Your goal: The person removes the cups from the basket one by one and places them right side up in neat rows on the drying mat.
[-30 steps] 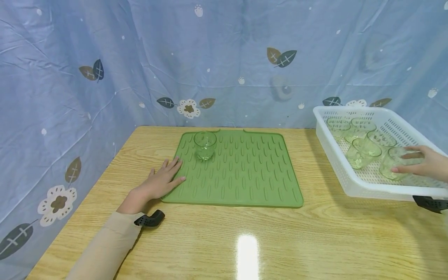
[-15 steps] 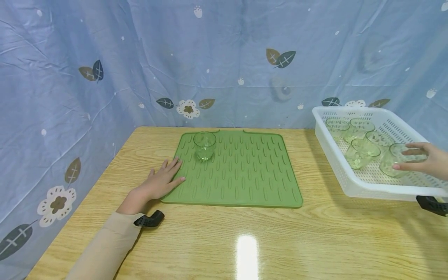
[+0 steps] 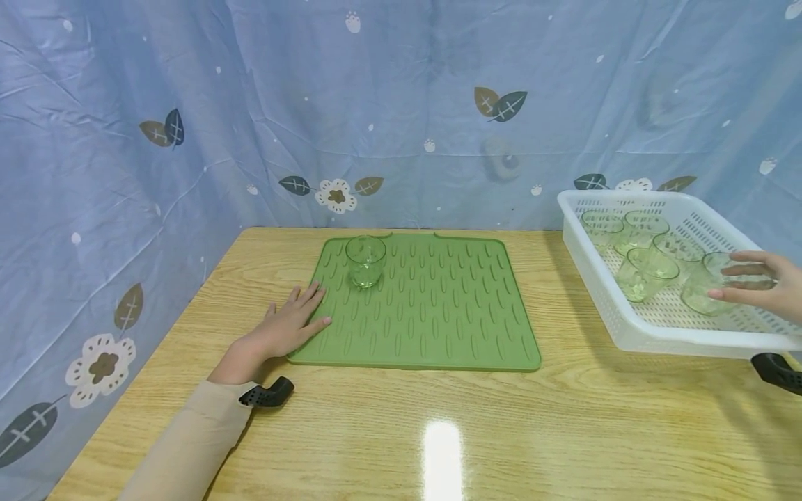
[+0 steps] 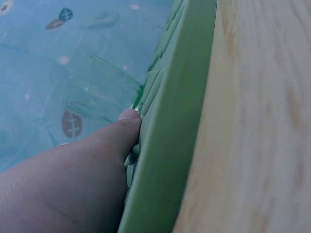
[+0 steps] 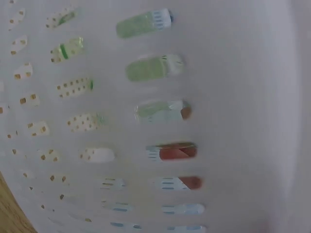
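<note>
A green ribbed drying mat point(image 3: 432, 306) lies on the table, with a clear greenish drinking glass point(image 3: 366, 263) upright on its far left part. My left hand point(image 3: 285, 332) rests on the mat's left edge with fingers spread. In the left wrist view its thumb point(image 4: 127, 116) touches the mat, with the glass blurred beyond. At the far right my right hand point(image 3: 771, 282) holds a glass point(image 3: 697, 292) inside a white plastic basket point(image 3: 664, 339), fingers and thumb around its right side. The right wrist view shows mostly the slotted basket wall point(image 5: 233, 97), with bits of hand and glass through the slots.
Several more greenish glasses stand in the basket, the nearest one point(image 3: 645, 275) just left of the held glass. The wooden table point(image 3: 351, 431) extends in front of the mat. A blue patterned curtain point(image 3: 401, 111) hangs behind and at the left.
My right hand has shifted slightly right and away from me, and the glass in it has moved a little the same way. The left hand stays in place on the mat.
</note>
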Demonstrator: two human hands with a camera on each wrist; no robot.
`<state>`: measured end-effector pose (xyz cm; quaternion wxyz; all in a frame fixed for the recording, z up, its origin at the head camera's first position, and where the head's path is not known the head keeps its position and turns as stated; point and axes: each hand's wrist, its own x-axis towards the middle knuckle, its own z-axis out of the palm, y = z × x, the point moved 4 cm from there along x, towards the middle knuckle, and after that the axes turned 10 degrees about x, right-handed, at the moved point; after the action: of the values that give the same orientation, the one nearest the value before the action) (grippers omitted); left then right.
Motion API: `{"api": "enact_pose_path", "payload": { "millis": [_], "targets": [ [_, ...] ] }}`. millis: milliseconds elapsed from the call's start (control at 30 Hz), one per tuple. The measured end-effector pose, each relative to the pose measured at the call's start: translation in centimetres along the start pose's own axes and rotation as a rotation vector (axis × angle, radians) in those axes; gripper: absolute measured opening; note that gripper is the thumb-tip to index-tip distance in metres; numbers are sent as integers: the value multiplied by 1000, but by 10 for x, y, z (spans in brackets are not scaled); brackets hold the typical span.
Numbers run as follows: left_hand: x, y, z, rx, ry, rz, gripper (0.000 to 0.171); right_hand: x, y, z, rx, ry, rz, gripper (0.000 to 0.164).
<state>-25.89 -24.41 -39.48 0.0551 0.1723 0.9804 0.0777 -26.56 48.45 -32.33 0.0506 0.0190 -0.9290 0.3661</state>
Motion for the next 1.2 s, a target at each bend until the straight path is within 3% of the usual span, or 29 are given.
{"api": "enact_pose_path", "payload": {
  "millis": [100,300,567,733,833,900,1067,1133,1200],
  "targets": [
    [0,0,-1,0,3,-3,77,-2,-6,1,13,33,-14,90],
    [0,0,-1,3,3,-3,77,2,-18,2,39,10,-27,89],
    [0,1,-1,5,2,-4,77,15,13,-2,75,102,-70,91],
    [0,1,-1,4,0,-4,77,-2,-20,4,148,85,-63,87],
    [0,1,0,2,0,-3,77,-4,-26,6,154,102,-59,86],
    [0,1,0,1,0,-4,77,-1,-20,5,176,96,-67,86],
    [0,1,-1,8,2,-3,78,23,24,-2,119,164,-87,88],
    [0,1,-1,8,2,-3,78,25,24,-3,140,181,-101,87],
    [0,1,-1,9,2,-2,78,19,10,-1,173,189,-116,86]
  ]
}}
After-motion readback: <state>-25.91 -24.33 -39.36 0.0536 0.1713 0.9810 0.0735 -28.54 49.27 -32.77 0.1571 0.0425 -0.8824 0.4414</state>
